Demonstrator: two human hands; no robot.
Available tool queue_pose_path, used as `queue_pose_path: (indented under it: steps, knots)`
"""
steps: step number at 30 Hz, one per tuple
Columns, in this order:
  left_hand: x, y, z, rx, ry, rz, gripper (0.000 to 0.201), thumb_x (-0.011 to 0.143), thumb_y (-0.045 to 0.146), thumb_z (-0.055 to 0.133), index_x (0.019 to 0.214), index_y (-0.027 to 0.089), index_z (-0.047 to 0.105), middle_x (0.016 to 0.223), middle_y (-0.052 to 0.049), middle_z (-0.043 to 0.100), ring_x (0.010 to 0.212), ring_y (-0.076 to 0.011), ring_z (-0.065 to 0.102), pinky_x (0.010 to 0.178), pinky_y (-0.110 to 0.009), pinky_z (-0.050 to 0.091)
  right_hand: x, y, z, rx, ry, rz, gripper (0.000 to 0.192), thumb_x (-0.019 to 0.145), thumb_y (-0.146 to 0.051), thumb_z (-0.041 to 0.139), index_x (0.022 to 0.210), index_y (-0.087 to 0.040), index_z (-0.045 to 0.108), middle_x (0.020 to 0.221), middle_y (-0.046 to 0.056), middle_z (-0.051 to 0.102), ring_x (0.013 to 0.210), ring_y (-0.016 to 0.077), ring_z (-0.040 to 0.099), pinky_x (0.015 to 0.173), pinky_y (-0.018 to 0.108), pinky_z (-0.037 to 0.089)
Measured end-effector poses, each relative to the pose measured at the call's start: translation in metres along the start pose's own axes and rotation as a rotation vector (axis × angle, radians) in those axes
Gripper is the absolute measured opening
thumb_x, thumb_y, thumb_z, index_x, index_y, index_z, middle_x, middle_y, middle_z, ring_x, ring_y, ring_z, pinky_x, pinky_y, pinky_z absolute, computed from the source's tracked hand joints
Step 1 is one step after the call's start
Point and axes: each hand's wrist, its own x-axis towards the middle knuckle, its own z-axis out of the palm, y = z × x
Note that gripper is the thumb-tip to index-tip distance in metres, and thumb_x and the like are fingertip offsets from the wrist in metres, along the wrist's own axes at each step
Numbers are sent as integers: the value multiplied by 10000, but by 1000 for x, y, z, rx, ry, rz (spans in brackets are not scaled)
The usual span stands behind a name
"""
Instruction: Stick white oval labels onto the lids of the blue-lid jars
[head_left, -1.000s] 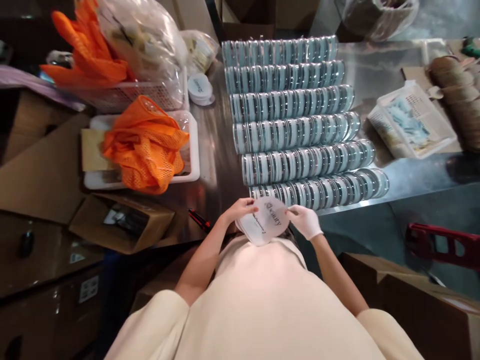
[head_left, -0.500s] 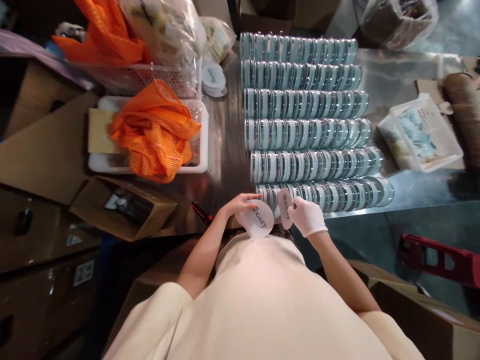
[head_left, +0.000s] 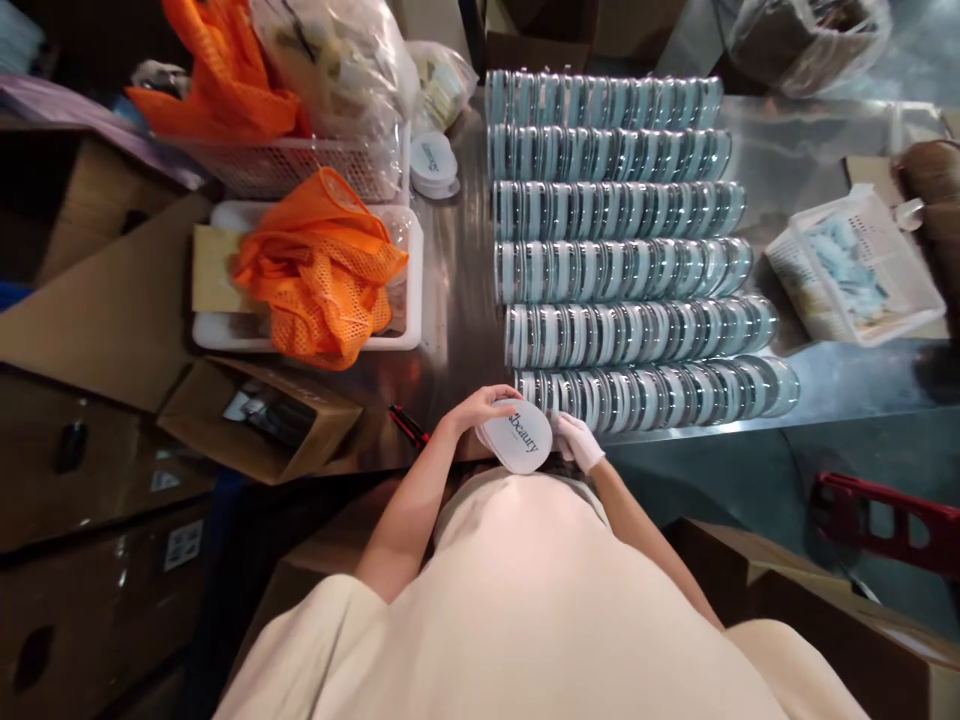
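My left hand point(head_left: 487, 408), bare, is closed on the left edge of a round white lid point(head_left: 523, 437) printed with "beauty", its fingers along the top edge. The lid lies nearly face up just in front of my body; a pale second rim shows beneath its left side. My right hand point(head_left: 576, 442), in a white glove, is at the lid's right edge with its fingers curled. What those fingers grip is hidden. Right behind both hands is the nearest row of round clear containers with silvery rims point(head_left: 652, 394), standing on edge, packed side by side.
Several more rows of these containers point(head_left: 622, 270) cover the metal table point(head_left: 456, 290). More printed lids point(head_left: 433, 165) are stacked at the back left. Orange mesh bags point(head_left: 319, 270) lie over a white tray; a red-black pen point(head_left: 409, 427) is near my left forearm. A white basket point(head_left: 862, 265) stands right.
My right hand has moved left and down to the held lid. The tilted printed lid it gripped no longer shows separately. My left hand stays on its lid; the view has shifted slightly.
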Motion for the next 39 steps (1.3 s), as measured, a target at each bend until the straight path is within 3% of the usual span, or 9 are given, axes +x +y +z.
queue_pose_path:
  steps: [2,8,11,16,21,23,29,34,39]
  knots:
    - [4,-2,-1,43,19,-25,518,693,430,851,1073,106,715,1013,-89,739,881,-184,667,784,-259,513,-5,-11,-11,-115,-59,33,533,970,-514,360,1118,-139,709,643,50,688,433,139,523,465,233,425]
    - [7,1,7,103,113,-32,476,689,497,827,934,103,724,820,-42,724,708,-149,624,653,-234,467,-28,-60,-14,-696,267,-116,312,936,-475,541,1048,-282,760,1043,31,767,940,184,690,777,242,475]
    - [3,2,14,83,112,-40,477,681,525,828,875,105,713,750,-21,697,650,-133,596,613,-225,442,-34,-77,-9,-860,172,-136,245,907,-418,584,1027,-312,770,1093,-4,761,954,176,687,770,244,458]
    - [-6,-3,25,71,143,14,476,663,541,842,794,107,697,715,-11,677,643,-127,589,601,-213,422,-41,-71,-20,-837,105,-141,228,863,-423,622,947,-286,784,996,5,775,888,183,687,727,242,452]
    - [-24,-9,2,76,251,11,468,686,540,813,816,98,727,760,-66,723,680,-161,638,655,-246,473,-60,-64,-48,-612,477,-331,329,907,-413,519,944,-192,761,808,32,747,737,153,661,732,230,467]
    - [-32,-5,-11,151,250,-49,453,695,502,807,887,95,753,776,-76,743,700,-176,661,687,-257,490,-63,-69,-51,-660,521,-353,320,896,-397,519,909,-179,753,760,36,732,709,156,656,718,233,457]
    - [-27,23,-9,557,-36,-22,709,769,323,779,1446,252,581,950,-11,795,888,-205,715,821,-252,496,-53,-101,-18,-1008,315,-214,254,901,-280,506,895,-198,746,857,71,763,792,192,695,722,250,434]
    - [-9,28,2,774,-57,-10,683,771,231,769,1432,241,596,970,-9,800,872,-227,713,835,-266,496,-35,-127,14,-1126,238,-85,294,949,-283,473,1014,-166,735,957,136,760,907,237,721,757,272,461]
    - [-8,29,-3,752,-50,-31,648,763,256,782,1394,235,633,1041,-33,799,956,-255,725,884,-275,508,-1,-97,40,-1073,210,-78,355,1018,-259,372,1104,-130,691,1023,172,745,956,232,726,753,257,468]
